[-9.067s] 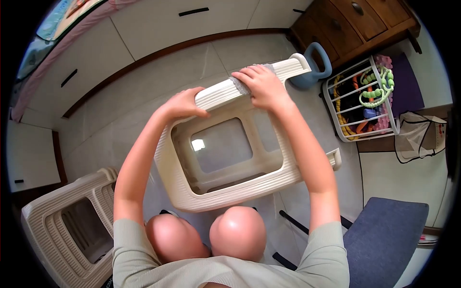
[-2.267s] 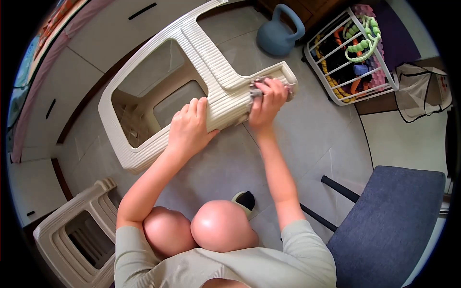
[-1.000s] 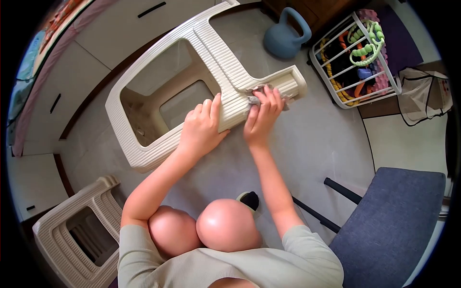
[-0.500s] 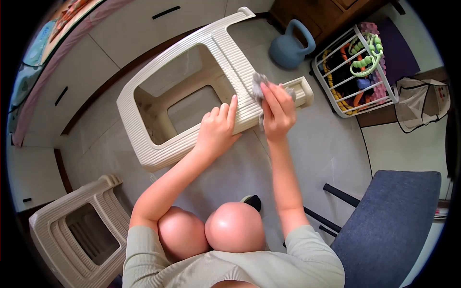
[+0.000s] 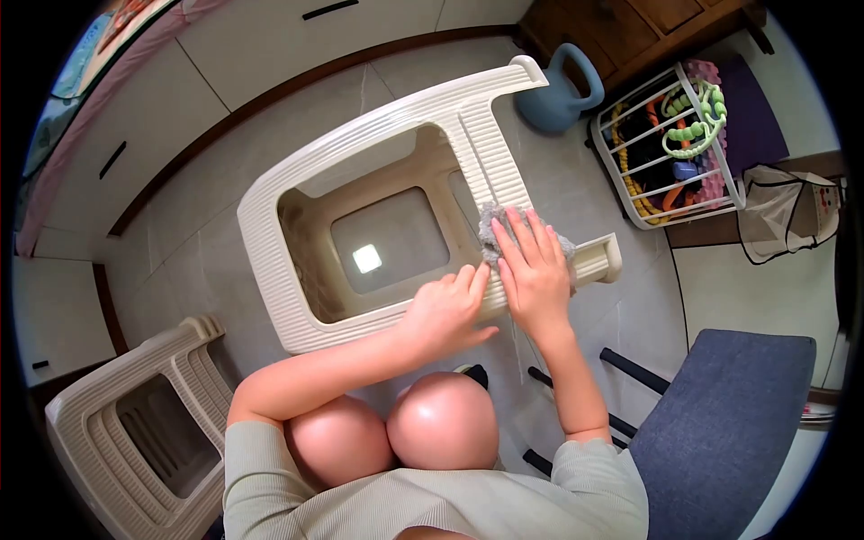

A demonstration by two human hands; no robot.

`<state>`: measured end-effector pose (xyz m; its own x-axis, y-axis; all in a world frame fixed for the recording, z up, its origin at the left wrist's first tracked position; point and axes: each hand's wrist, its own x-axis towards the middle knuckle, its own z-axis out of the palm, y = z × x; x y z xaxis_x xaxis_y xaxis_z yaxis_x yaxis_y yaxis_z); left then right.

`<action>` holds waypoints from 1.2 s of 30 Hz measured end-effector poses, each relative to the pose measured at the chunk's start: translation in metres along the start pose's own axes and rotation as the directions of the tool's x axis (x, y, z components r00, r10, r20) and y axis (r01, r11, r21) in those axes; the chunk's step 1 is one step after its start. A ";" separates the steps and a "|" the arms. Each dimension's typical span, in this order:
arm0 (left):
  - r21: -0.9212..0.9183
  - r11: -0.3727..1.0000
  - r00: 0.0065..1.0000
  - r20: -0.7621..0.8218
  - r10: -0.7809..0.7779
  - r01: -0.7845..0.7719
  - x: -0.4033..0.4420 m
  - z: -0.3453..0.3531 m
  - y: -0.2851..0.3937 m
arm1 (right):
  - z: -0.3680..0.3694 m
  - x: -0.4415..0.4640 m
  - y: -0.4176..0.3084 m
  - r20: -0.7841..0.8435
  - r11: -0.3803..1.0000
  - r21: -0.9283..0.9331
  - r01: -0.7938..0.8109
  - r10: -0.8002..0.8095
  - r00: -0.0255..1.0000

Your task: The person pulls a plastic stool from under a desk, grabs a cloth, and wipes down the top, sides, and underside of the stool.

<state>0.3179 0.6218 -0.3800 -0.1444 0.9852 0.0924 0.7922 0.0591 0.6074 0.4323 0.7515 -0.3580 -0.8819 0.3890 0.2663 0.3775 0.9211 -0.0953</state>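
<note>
Grey tiles [image 5: 175, 238] lie beneath. Our right fingers [image 5: 522, 234], nearly straight and slightly parted, press a cloth [image 5: 489, 232] onto the frame [image 5: 504, 166] before our knees [image 5: 443, 421]; our left fingers [image 5: 478, 283], loosely bent with thumb wide, touch its near side. Beyond are a kettlebell [image 5: 551, 103] and a bag [image 5: 781, 214], its red marks [image 5: 824, 200] unreadably small.

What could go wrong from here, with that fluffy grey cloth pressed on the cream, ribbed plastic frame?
The cream, ribbed plastic frame might slide if the right hand pushes hard on the fluffy grey cloth; the left hand has its thumb stretched out, so its hold looks loose. The left fingertips lie close to the cloth, so a stroke could bump them. The frame's far end overlaps the blue-grey, kettlebell-shaped weight in view; a shift could knock them together, if they aren't already touching.
</note>
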 end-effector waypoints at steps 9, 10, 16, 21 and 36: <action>0.011 0.999 0.998 0.048 -0.033 0.033 0.006 0.006 0.001 | 0.029 0.077 0.005 -0.044 0.985 -0.118 0.123 -0.129 0.991; 0.018 0.999 0.997 0.065 -0.029 0.028 0.005 0.006 0.000 | 0.028 0.076 0.004 -0.030 0.988 -0.099 0.116 -0.119 0.992; 0.027 0.999 0.998 0.047 0.042 -0.043 0.004 0.009 -0.005 | 0.000 0.026 0.003 0.075 0.998 -0.037 0.054 -0.051 0.996; 0.164 0.981 0.991 0.105 0.087 -0.103 0.001 0.010 -0.001 | -0.002 0.015 0.002 0.082 0.998 -0.055 0.030 -0.026 0.996; 0.218 0.975 0.785 -0.610 0.103 0.041 0.057 -0.071 -0.085 | 0.012 0.063 0.003 0.056 0.996 -0.041 0.081 -0.079 0.995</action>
<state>0.2003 0.6617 -0.3705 -0.3937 0.6817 0.6166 0.8956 0.1334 0.4243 0.3748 0.7794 -0.3531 -0.9233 0.3156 0.2188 0.3160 0.9481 -0.0340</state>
